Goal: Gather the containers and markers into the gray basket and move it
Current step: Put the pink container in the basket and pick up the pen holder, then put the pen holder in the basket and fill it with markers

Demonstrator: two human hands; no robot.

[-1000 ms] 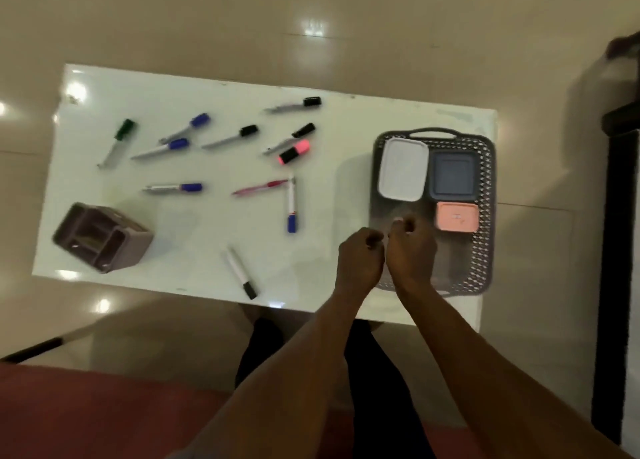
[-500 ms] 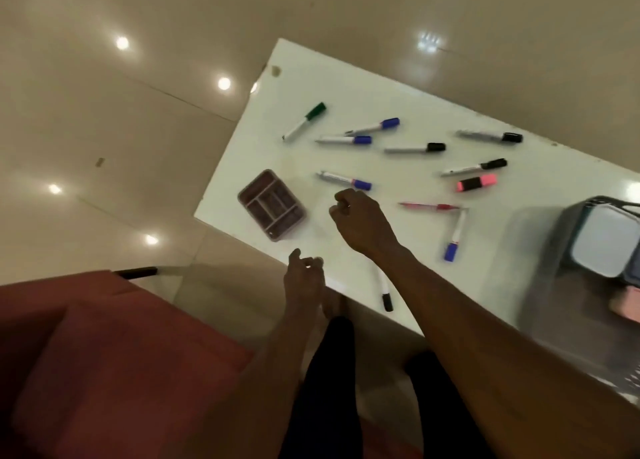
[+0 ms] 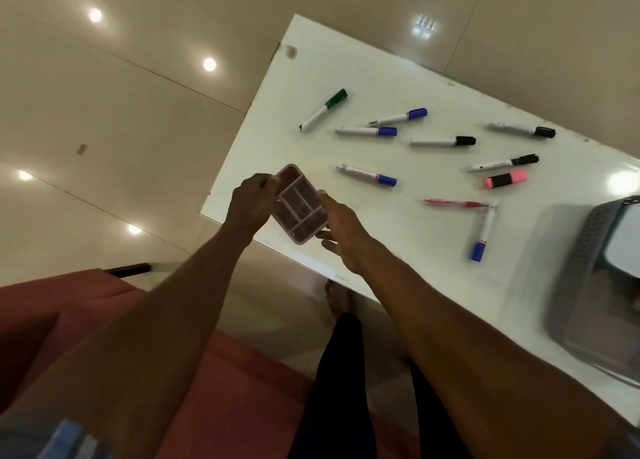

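Note:
A mauve divided container (image 3: 298, 205) sits at the near left corner of the white table (image 3: 398, 78). My left hand (image 3: 251, 200) grips its left edge and my right hand (image 3: 341, 232) holds its right side. Several markers lie scattered on the table: a green-capped one (image 3: 323, 109), blue-capped ones (image 3: 367, 174), black-capped ones (image 3: 443, 142), a pink highlighter (image 3: 506, 179) and a red pen (image 3: 455, 203). The gray basket (image 3: 575, 268) is at the right edge, with a white lidded container (image 3: 623, 247) partly seen inside.
A red seat (image 3: 69, 320) is at the lower left below the table. My legs in dark trousers (image 3: 339, 372) stand at the table's near edge. A shiny tiled floor surrounds the table.
The view swung left from the basket. Both hands moved from the basket to the mauve divided container and closed on its two sides.

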